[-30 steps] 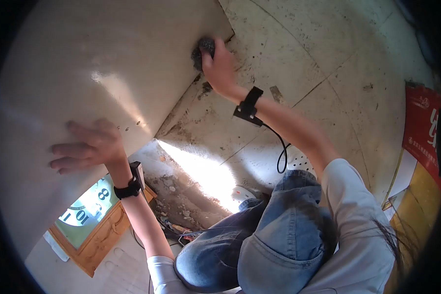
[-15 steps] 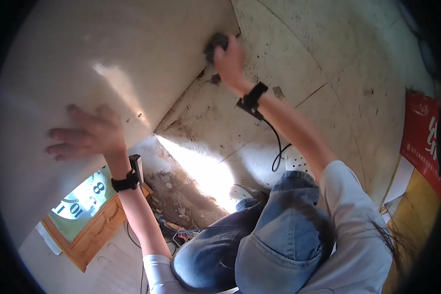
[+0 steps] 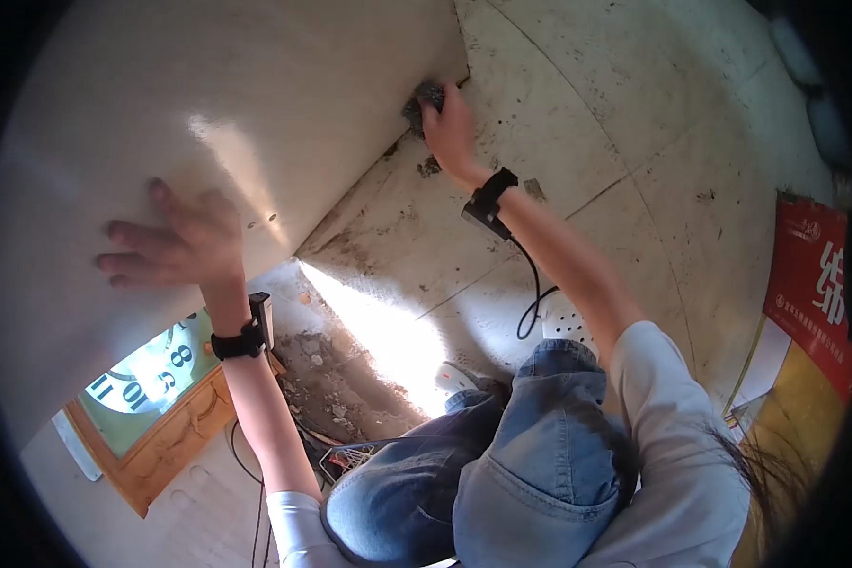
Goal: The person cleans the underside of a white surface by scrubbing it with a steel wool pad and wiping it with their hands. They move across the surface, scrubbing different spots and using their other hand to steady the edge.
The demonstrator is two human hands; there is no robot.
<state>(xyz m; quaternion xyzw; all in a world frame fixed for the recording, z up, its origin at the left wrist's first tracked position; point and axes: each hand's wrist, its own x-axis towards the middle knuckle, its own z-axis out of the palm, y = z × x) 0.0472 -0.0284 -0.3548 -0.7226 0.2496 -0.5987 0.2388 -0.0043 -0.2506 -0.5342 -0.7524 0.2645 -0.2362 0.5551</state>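
My right hand [image 3: 452, 133] grips a dark grey steel wool scrubber [image 3: 426, 102]. The scrubber sits at the edge where the large pale panel [image 3: 284, 85] meets the dirty tiled floor [image 3: 549, 123]. Dark grime [image 3: 429, 167] lies on the floor just below that hand. My left hand [image 3: 175, 241] lies against the panel with fingers spread and nothing held. Two small screw heads [image 3: 262, 222] show on the panel to its right. Black straps with small boxes are on both wrists.
Below my left hand stands a wooden-framed clock [image 3: 161, 417]. Rubble and dirt [image 3: 327, 369] lie between the panel and my knees, near a wire basket [image 3: 346, 459]. A red printed box [image 3: 809, 284] is at the right. A cable [image 3: 530, 303] hangs from my right wrist.
The view has shifted slightly. My right hand, blurred before, is clearer now and stays at the panel's edge with the scrubber. My left hand remains spread on the panel.
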